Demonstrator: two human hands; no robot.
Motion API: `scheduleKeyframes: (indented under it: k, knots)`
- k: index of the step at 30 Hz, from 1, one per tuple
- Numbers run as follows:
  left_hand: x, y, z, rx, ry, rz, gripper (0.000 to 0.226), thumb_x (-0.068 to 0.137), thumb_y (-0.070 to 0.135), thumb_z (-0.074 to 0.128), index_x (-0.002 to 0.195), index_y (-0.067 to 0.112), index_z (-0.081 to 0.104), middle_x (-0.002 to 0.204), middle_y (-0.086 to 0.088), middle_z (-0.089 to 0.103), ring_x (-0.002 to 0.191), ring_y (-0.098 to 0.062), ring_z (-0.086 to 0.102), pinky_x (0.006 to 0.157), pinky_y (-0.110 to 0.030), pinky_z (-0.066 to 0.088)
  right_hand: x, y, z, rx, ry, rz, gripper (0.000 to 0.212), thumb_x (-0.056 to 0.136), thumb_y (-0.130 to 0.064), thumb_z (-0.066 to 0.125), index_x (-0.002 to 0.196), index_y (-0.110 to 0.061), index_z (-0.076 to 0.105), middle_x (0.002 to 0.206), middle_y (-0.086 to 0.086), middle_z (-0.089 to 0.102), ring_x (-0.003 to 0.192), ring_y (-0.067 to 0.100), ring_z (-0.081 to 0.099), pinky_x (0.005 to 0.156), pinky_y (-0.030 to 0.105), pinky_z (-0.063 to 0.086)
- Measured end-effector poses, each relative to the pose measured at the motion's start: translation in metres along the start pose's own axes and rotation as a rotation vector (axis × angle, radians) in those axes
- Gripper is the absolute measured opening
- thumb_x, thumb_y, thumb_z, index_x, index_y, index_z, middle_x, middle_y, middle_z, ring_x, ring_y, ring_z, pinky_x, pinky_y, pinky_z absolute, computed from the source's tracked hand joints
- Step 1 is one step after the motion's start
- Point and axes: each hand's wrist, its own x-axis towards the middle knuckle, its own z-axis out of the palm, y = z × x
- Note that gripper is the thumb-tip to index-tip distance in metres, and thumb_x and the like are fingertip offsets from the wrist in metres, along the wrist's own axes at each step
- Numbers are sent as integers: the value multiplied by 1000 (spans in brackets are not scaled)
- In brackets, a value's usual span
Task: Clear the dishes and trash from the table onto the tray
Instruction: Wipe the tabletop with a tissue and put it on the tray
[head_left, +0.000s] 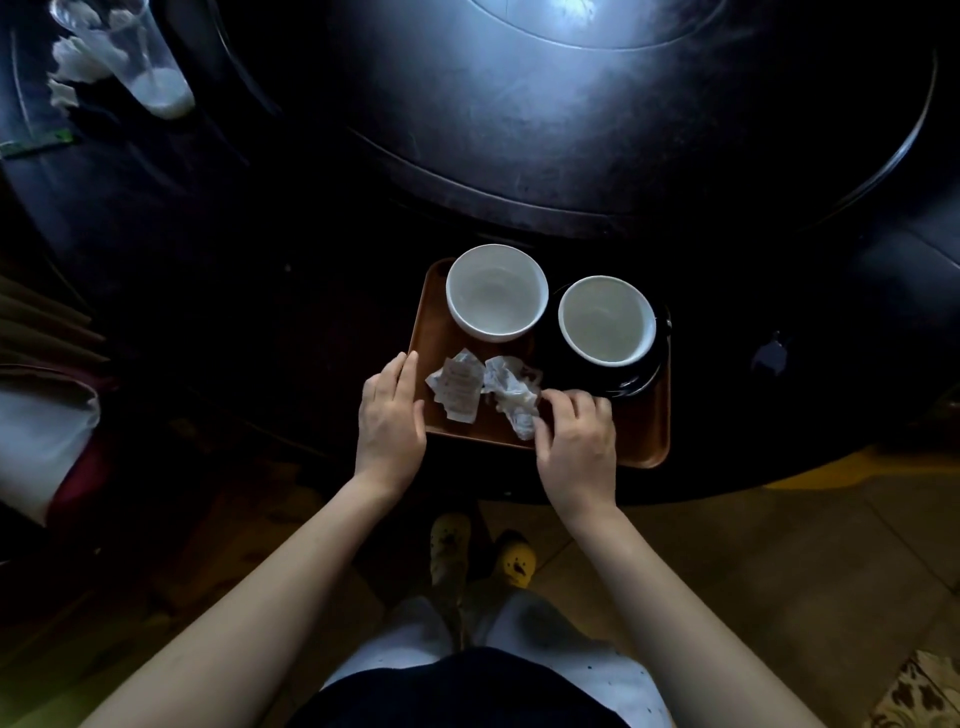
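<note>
A brown wooden tray (647, 431) lies on the near edge of the dark round table (571, 156). On it stand two white bowls: one (496, 292) at the back left, the other (607, 319) resting on a black plate (644, 376). A crumpled paper slip (457, 387) and a crumpled white napkin (511, 397) lie at the tray's front. My left hand (389, 415) rests flat along the tray's left edge. My right hand (574, 441) is over the front edge, fingers curled and touching the napkin.
A clear plastic cup (140, 62) with a milky residue and white tissue beside it stands at the table's far left, with a green strip (41, 145) near it. A raised dark turntable fills the table's middle. A small dark object (771, 353) lies to the tray's right.
</note>
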Motion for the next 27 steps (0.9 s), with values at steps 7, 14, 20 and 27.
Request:
scheduleKeyframes:
  k: [7, 14, 20, 27]
  knots:
    - [2, -16, 4, 159, -101, 43, 55, 98, 31, 30, 148, 17, 11, 158, -2, 9, 146, -13, 0, 118, -31, -4, 24, -16, 3, -75, 3, -93, 19, 75, -20, 73, 91, -13, 68, 82, 7, 66, 84, 31, 60, 69, 41, 51]
    - [0, -22, 4, 202, -166, 51, 60, 98, 39, 24, 147, 18, -3, 159, -1, -2, 138, -5, -15, 117, -29, -10, 24, -15, -1, 28, 109, -107, 33, 86, -33, 48, 75, -12, 70, 73, 5, 63, 74, 26, 55, 64, 37, 48]
    - [4, -17, 4, 192, -183, 56, 61, 98, 39, 24, 148, 18, -4, 159, -1, -4, 141, -7, -14, 118, -30, -9, 28, -14, -18, 162, 261, -108, 21, 85, -21, 55, 78, -10, 71, 72, 6, 62, 73, 25, 54, 70, 37, 51]
    - [4, -10, -1, 118, -138, 50, 60, 96, 36, 35, 148, 17, 12, 159, -5, 5, 146, -16, -2, 118, -33, -3, 34, -12, -32, 303, 134, -40, 14, 88, -19, 57, 88, -8, 67, 82, 6, 69, 79, 22, 61, 74, 34, 52]
